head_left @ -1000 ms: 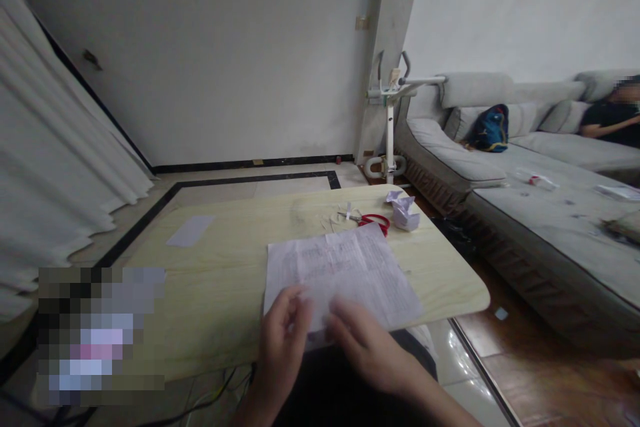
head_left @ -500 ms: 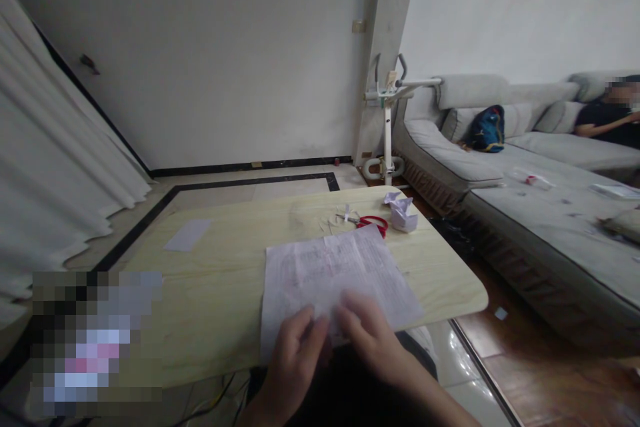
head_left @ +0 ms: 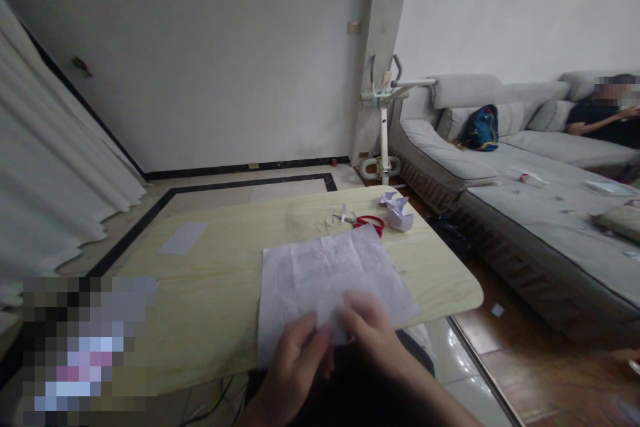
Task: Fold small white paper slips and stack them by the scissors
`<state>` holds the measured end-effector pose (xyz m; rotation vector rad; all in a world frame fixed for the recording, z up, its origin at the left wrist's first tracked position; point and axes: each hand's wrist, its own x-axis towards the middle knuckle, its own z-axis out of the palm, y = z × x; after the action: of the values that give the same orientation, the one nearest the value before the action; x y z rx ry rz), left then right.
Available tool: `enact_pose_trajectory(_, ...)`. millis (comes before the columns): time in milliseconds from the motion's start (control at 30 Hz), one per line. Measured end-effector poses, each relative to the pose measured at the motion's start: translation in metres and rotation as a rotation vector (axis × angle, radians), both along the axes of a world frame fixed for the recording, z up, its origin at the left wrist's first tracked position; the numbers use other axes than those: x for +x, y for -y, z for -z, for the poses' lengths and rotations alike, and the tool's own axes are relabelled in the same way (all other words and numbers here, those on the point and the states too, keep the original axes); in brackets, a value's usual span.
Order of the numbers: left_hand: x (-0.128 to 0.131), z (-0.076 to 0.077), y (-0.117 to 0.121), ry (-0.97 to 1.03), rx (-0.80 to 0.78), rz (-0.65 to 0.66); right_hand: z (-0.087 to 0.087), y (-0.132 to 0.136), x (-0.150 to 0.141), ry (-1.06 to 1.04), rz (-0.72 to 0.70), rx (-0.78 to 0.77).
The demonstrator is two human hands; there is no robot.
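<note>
Over the near edge of a printed, creased sheet of paper (head_left: 295, 273), my left hand (head_left: 300, 353) and my right hand (head_left: 373, 327) face each other, fingers closed in a pinch. Between their fingertips is a pale, blurred patch that looks like a small piece of paper (head_left: 330, 310); its outline is hard to make out. The sheet lies on a light wooden table (head_left: 215, 307). Its far corner reaches the red-handled scissors (head_left: 370, 223). Thin pale strips (head_left: 327, 223) lie by the scissor blades, and crumpled paper (head_left: 400, 215) sits to their right.
A blank slip of paper (head_left: 183, 238) lies at the table's left, near a pixelated patch (head_left: 85, 347). On the right is a grey sofa (head_left: 540, 213) with a blue backpack (head_left: 481, 128) and a seated person (head_left: 603, 123). White exercise equipment (head_left: 384, 127) stands beyond the table.
My hands have moved slightly closer together and nearer to me, with the fingertips now nearly meeting. The view has shifted a little to the right; the sheet and scissors lie as before.
</note>
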<state>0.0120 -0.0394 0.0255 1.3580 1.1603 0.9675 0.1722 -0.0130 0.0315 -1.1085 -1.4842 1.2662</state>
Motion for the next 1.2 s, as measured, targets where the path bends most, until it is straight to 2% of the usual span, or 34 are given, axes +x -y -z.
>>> enact_pose_trajectory(67, 0.002, -0.001, 0.002, 0.018, -0.014, -0.011, -0.002, 0.0, 0.001, -0.012, -0.006, 0.003)
enact_pose_trajectory(267, 0.005, -0.002, 0.004, 0.053, -0.039, -0.152, -0.006, 0.002, 0.003, -0.018, -0.023, 0.029)
enact_pose_trajectory(367, 0.003, -0.004, 0.001, 0.016, 0.02, -0.116, -0.001, 0.002, 0.004, -0.026, -0.037, -0.015)
enact_pose_trajectory(500, 0.0, -0.005, 0.0, -0.009, 0.035, -0.07, 0.005, 0.002, 0.003, -0.015, 0.02, -0.045)
enact_pose_trajectory(633, -0.003, 0.004, 0.002, -0.001, -0.014, -0.064, 0.003, 0.002, 0.002, -0.042, -0.04, -0.051)
enact_pose_trajectory(767, -0.006, 0.017, 0.002, -0.062, -0.005, -0.214, -0.002, 0.003, 0.003, -0.028, -0.107, -0.016)
enact_pose_trajectory(900, -0.006, 0.012, -0.001, -0.127, 0.163, -0.342, -0.004, 0.003, 0.002, 0.057, -0.119, 0.023)
enact_pose_trajectory(1067, -0.002, 0.0, -0.002, -0.12, 0.216, -0.181, -0.008, 0.005, 0.0, 0.099, -0.069, 0.084)
enact_pose_trajectory(1200, -0.002, 0.006, 0.0, -0.084, 0.107, -0.221, -0.003, 0.003, -0.001, 0.07, -0.035, 0.136)
